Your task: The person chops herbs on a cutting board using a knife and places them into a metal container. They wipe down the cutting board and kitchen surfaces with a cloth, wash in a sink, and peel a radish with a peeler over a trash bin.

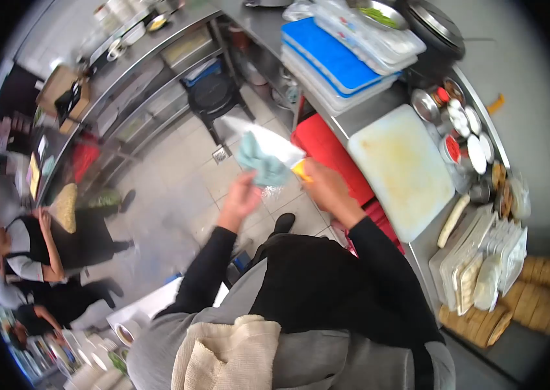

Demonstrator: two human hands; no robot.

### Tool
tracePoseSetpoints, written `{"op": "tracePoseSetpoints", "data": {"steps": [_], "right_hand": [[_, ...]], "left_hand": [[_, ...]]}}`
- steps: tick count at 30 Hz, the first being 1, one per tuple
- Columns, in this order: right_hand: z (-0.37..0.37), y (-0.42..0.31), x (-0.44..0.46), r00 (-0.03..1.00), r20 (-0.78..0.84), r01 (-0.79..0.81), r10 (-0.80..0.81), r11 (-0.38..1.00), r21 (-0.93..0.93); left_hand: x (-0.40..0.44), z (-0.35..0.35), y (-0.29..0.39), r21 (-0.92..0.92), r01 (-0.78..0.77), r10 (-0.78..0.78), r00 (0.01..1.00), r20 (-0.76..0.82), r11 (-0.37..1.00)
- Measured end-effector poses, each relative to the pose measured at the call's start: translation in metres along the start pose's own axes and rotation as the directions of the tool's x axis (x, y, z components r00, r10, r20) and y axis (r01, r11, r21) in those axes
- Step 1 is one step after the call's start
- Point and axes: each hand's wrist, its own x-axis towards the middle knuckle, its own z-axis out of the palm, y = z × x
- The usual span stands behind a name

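Note:
My right hand is closed around the yellow handle of a wide-bladed kitchen knife, held out in front of me over the floor. The pale blade points up and to the left, blurred by motion towards its tip. In my left hand is a bunched teal cloth, lying against the blade and hiding part of it. Right of my hands, a white cutting board with brownish stains lies on the steel counter.
Stacked containers with a blue lid stand beyond the board. Jars and a rolling pin line its right side, with plastic trays nearer me. A red bin sits under the counter edge. Several people stand at the left.

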Motion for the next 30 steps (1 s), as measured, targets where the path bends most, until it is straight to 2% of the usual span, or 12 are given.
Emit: {"op": "tracePoseSetpoints", "data": {"steps": [2,6,10,12,13,14,15,18,20,27,29,30], "right_hand": [[0.017,-0.008,-0.005,0.992,0.005,0.124,-0.124,0.987,-0.107],[-0.01,0.004,-0.033,0.977,0.049,0.211,-0.206,0.96,-0.184],[-0.045,0.034,-0.117,0.966,0.205,-0.131,0.16,0.98,-0.148],[-0.064,0.052,-0.184,0.94,0.179,-0.286,0.292,0.956,-0.06],[-0.069,0.059,-0.221,0.932,0.082,-0.352,0.354,0.935,-0.033],[-0.072,0.064,-0.256,0.91,-0.013,-0.414,0.414,0.91,-0.002],[-0.062,0.076,-0.293,0.879,-0.157,-0.445,0.45,0.893,0.066],[-0.058,0.089,-0.33,0.732,-0.387,-0.526,0.56,0.826,0.202],[-0.065,0.09,-0.337,0.61,-0.479,-0.583,0.631,0.767,0.267],[-0.095,0.151,-0.262,0.587,-0.503,-0.62,0.634,0.752,0.223],[-0.102,0.17,-0.24,0.565,-0.505,-0.649,0.652,0.73,0.217],[-0.103,0.181,-0.232,0.553,-0.511,-0.667,0.658,0.718,0.202]], "left_hand": [[-0.012,0.094,-0.052,0.035,0.063,-0.064,0.998,0.012,0.997],[0.015,0.055,-0.04,0.136,0.12,-0.121,0.993,-0.003,0.983],[0.025,0.04,0.01,0.196,0.002,0.012,0.998,-0.069,0.981],[0.023,0.051,0.026,0.771,-0.093,0.244,0.966,-0.083,0.63],[0.03,0.039,0.039,0.942,-0.012,0.088,0.996,-0.018,0.336],[0.033,0.053,0.03,0.941,-0.014,0.083,0.996,-0.015,0.337],[0.035,0.083,0.014,0.978,-0.155,0.127,0.982,0.137,0.137],[0.082,0.169,-0.031,0.687,-0.635,0.003,0.734,0.68,-0.353],[0.117,0.229,-0.074,0.583,-0.635,0.01,0.672,0.741,-0.506],[0.276,0.269,-0.205,0.127,-0.554,-0.203,0.495,0.845,-0.823],[0.269,0.29,-0.231,0.315,-0.277,-0.187,0.94,0.287,-0.908],[0.256,0.302,-0.239,0.3,-0.296,-0.21,0.934,0.288,-0.907]]}}
